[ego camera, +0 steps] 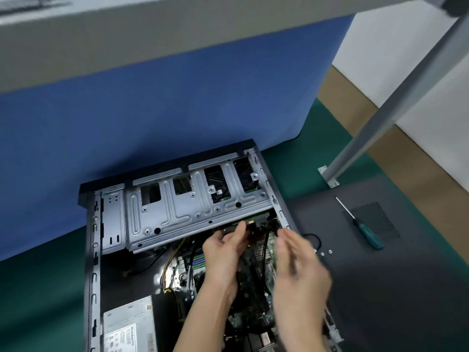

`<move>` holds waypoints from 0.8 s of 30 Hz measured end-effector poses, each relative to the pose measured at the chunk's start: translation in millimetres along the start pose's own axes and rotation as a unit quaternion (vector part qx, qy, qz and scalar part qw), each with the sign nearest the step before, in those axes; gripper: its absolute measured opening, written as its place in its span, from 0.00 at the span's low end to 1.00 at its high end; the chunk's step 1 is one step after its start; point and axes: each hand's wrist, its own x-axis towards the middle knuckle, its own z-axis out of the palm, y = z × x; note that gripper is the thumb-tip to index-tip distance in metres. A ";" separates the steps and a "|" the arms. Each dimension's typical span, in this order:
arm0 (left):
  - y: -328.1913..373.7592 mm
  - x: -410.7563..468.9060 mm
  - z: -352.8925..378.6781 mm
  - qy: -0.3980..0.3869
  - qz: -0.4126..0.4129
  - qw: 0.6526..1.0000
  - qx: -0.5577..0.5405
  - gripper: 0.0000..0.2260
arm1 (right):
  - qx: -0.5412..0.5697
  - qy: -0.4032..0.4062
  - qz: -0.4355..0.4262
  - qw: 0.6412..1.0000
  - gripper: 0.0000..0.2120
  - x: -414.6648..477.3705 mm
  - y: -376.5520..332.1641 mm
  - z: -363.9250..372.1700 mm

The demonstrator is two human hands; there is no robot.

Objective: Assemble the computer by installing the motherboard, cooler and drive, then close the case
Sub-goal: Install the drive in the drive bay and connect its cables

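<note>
Head view: L hand [223,252] has its fingers [241,228] curled, thumb and forefinger pinching a black connector [229,228]. R hand [302,273] is just beside it, blurred, fingers [286,237] straight and slightly spread, holding nothing I can see. A black cable [264,250] hangs between the two hands.

Right below the hands sits the motherboard [195,265] in the floor of the open case [91,250], yellow wires at its L edge. Touching distance past the L fingertips is the near edge of the grey drive cage [182,212]; a dark drive [214,179] shows through the cut-outs. Back toward the person's L forearm: PSU [127,326] w/ label up.

Out past the R hand lies the dark side panel [380,288], flat, vent holes up, w/ small screws [326,252] near its L edge and a teal-handled screwdriver [365,229] lying on it. Everything rests on a green mat [38,301]. Beyond the case, a blue partition [177,110]; far R, a slanting metal leg [393,97].
</note>
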 end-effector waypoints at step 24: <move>31.1 -36.4 18.7 0.039 0.198 0.950 0.239 0.15 | -0.131 -0.252 -0.074 0.956 0.18 189.0 38.1 -72.9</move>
